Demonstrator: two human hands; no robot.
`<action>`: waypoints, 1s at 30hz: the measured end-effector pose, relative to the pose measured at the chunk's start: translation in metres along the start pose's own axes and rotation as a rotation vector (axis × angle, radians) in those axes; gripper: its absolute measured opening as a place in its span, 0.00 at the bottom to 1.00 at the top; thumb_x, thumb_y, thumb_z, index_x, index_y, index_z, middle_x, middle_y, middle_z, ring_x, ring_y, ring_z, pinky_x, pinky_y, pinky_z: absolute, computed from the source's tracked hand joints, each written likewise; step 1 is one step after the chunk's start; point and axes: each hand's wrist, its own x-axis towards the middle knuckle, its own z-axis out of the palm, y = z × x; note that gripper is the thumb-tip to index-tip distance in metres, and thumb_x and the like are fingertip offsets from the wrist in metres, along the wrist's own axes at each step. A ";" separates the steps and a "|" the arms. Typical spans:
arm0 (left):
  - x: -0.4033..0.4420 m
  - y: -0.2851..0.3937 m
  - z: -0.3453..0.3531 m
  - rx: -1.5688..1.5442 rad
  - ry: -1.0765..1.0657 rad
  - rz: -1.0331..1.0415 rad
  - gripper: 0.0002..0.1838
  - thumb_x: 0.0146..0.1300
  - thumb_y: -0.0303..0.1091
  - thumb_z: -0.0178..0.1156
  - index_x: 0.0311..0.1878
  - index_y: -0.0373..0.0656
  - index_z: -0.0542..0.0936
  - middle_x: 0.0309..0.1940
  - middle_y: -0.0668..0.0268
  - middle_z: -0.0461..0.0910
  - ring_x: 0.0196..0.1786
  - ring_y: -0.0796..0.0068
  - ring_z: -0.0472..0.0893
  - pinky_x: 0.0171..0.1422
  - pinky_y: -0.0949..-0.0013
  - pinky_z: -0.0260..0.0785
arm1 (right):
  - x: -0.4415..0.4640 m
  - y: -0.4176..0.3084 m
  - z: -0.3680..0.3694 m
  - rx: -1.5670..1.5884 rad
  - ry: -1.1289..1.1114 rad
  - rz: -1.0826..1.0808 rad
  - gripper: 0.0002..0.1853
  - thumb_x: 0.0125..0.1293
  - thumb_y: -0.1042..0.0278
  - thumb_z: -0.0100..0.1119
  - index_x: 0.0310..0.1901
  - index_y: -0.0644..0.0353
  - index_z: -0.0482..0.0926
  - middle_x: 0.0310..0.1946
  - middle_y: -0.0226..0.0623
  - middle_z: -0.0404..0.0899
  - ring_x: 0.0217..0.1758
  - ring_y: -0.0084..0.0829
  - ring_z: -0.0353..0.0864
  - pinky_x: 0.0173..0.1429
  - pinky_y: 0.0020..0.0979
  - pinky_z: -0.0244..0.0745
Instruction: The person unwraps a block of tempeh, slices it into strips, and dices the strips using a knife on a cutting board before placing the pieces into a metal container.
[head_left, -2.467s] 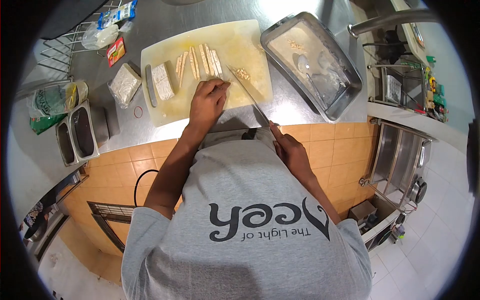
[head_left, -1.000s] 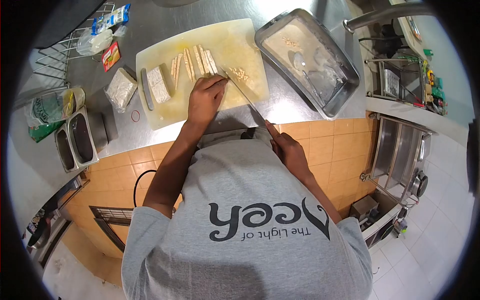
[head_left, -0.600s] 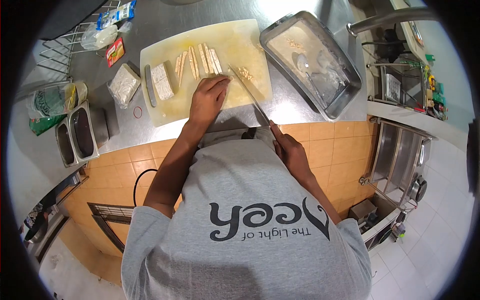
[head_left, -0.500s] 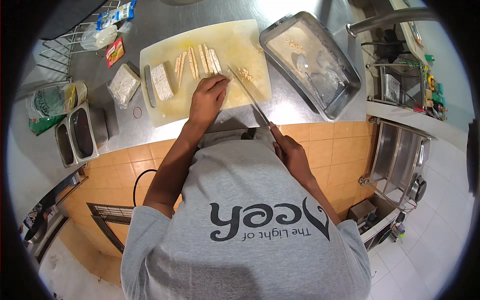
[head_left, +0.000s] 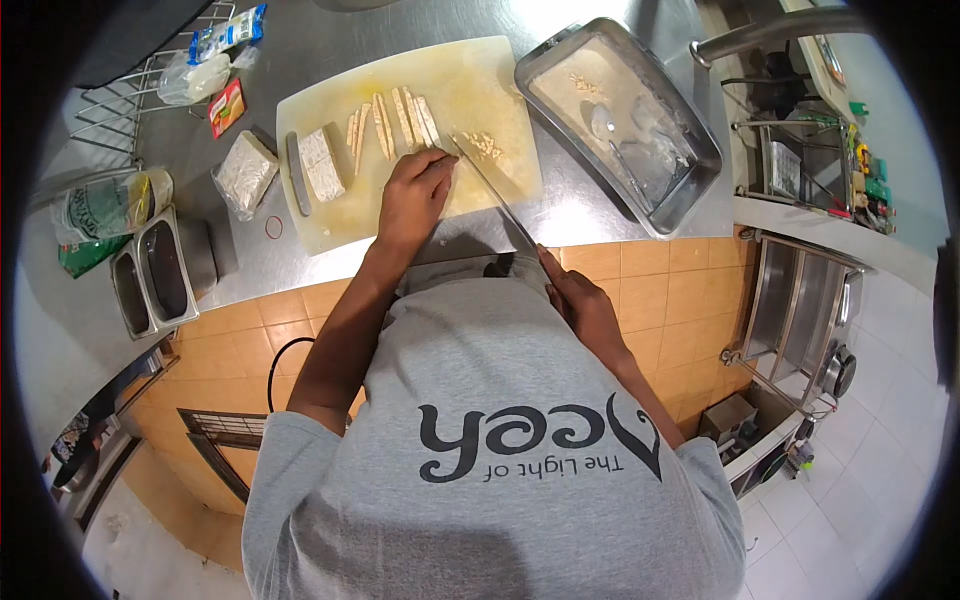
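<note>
Fingers point(head_left: 432, 163) of the left hand point(head_left: 408, 205) were bunched narrowly; whether they held anything could not be told. The knife point(head_left: 503, 202), its handle enclosed by the right hand point(head_left: 582, 302), slanted just right of them. Pale strips point(head_left: 381, 126) lay beyond on the cutting board point(head_left: 470, 75), long axes pointing away, nearer the left hand. Hand positions nearly matched the preceding frame.

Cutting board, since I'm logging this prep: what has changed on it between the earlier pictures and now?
The left hand has shifted slightly forward on the cutting board, away from the body. The pile of small bits may be a little more spread; it is too small to be sure. No visible grasp or release: the right hand keeps the knife. The strips and unwrapped block stayed put.
</note>
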 end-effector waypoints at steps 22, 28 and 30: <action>0.001 0.000 -0.001 0.030 0.011 -0.011 0.13 0.60 0.24 0.68 0.49 0.43 0.87 0.48 0.59 0.85 0.52 0.59 0.84 0.58 0.60 0.78 | 0.003 0.006 0.005 -0.012 0.019 -0.013 0.36 0.71 0.71 0.58 0.78 0.34 0.62 0.32 0.48 0.78 0.32 0.49 0.81 0.38 0.48 0.77; 0.001 0.000 0.000 0.045 -0.012 -0.023 0.12 0.60 0.24 0.68 0.48 0.42 0.87 0.48 0.61 0.86 0.51 0.60 0.84 0.57 0.61 0.78 | 0.000 0.006 -0.001 -0.038 -0.056 0.004 0.37 0.71 0.71 0.59 0.78 0.33 0.61 0.31 0.47 0.77 0.33 0.48 0.82 0.39 0.47 0.77; 0.002 0.001 -0.001 0.033 -0.014 -0.021 0.12 0.60 0.24 0.68 0.48 0.42 0.87 0.48 0.62 0.86 0.51 0.60 0.84 0.57 0.61 0.79 | 0.000 0.006 -0.001 -0.063 -0.066 0.005 0.37 0.71 0.71 0.59 0.78 0.33 0.61 0.31 0.46 0.77 0.33 0.48 0.82 0.39 0.47 0.78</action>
